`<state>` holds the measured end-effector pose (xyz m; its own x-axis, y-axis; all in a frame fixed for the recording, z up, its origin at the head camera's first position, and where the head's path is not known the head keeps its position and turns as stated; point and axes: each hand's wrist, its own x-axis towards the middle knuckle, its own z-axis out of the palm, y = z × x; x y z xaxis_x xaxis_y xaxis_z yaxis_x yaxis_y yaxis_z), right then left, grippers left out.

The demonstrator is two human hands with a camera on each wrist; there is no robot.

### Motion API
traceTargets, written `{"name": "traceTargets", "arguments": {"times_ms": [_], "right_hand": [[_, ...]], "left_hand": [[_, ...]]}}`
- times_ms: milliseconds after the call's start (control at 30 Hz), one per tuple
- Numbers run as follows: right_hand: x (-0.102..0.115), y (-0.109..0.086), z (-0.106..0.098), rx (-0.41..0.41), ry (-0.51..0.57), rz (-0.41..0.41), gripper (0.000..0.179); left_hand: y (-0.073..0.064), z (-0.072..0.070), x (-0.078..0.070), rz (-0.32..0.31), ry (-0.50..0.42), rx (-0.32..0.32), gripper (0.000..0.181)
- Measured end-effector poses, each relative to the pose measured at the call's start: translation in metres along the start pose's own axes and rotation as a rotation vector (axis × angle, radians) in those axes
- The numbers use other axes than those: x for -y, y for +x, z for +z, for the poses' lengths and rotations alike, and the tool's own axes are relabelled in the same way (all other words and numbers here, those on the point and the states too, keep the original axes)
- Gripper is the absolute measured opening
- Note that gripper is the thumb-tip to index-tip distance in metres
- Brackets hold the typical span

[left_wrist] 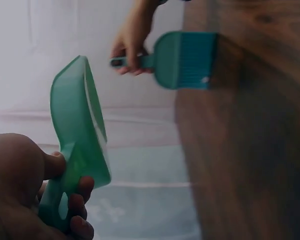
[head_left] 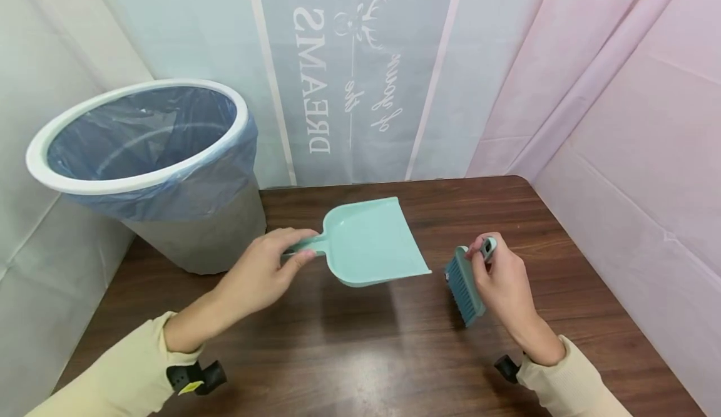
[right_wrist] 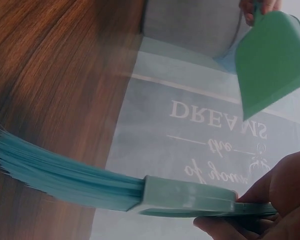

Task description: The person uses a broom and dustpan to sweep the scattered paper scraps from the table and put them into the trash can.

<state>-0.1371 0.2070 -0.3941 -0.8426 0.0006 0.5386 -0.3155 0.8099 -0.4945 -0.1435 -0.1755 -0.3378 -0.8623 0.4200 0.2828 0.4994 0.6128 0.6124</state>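
A light teal dustpan point(head_left: 372, 241) is raised above the table, its wide edge facing right. My left hand point(head_left: 265, 267) grips it by the handle, and the left wrist view shows the fingers curled round that handle point(left_wrist: 57, 202). On the right, my right hand point(head_left: 504, 279) holds a small teal hand brush point(head_left: 466, 285) by its handle, with the bristles pointing down. In the right wrist view the bristles point(right_wrist: 65, 172) reach toward the wood and bend slightly at their tips. A small pale speck point(left_wrist: 205, 79) shows on the bristles in the left wrist view.
A grey trash bin point(head_left: 197, 235) with a white rim and a blue plastic liner point(head_left: 208, 198) stands at the back left. The dark wooden table point(head_left: 270, 367) is bounded by pale cloth walls, the back one point(head_left: 360, 79) carrying mirrored lettering.
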Motion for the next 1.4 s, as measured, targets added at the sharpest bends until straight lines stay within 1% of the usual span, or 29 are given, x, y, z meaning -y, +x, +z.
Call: {"name": "traceTargets", "arguments": {"times_ms": [167, 400, 600, 700, 833, 967, 1133, 1400], "right_hand": [[0.000, 0.000, 0.000, 0.002, -0.006, 0.003, 0.016], [-0.001, 0.000, 0.001, 0.001, -0.003, 0.006, 0.016], [-0.002, 0.000, 0.000, 0.003, -0.005, 0.005, 0.016], [-0.002, 0.000, 0.000, 0.004, -0.005, 0.005, 0.016], [-0.001, 0.000, 0.000, 0.002, -0.004, 0.000, 0.016], [-0.001, 0.000, 0.000, -0.001, -0.004, -0.004, 0.017], [0.000, 0.000, 0.000, 0.001, -0.011, -0.006, 0.017], [0.004, 0.002, 0.000, 0.032, -0.022, -0.009, 0.017]], "left_hand": [[-0.007, 0.026, 0.008, -0.004, 0.002, 0.029, 0.033], [-0.019, 0.061, 0.025, -0.014, -0.006, 0.065, 0.031], [-0.024, 0.086, 0.038, 0.019, -0.004, 0.090, 0.029], [-0.027, 0.096, 0.043, 0.018, -0.008, 0.097, 0.028], [-0.032, 0.105, 0.050, -0.008, -0.012, 0.105, 0.028], [-0.035, 0.110, 0.054, -0.030, 0.000, 0.105, 0.030], [-0.035, 0.116, 0.057, -0.023, 0.021, 0.107, 0.030], [-0.034, 0.121, 0.060, -0.027, 0.027, 0.135, 0.030]]}}
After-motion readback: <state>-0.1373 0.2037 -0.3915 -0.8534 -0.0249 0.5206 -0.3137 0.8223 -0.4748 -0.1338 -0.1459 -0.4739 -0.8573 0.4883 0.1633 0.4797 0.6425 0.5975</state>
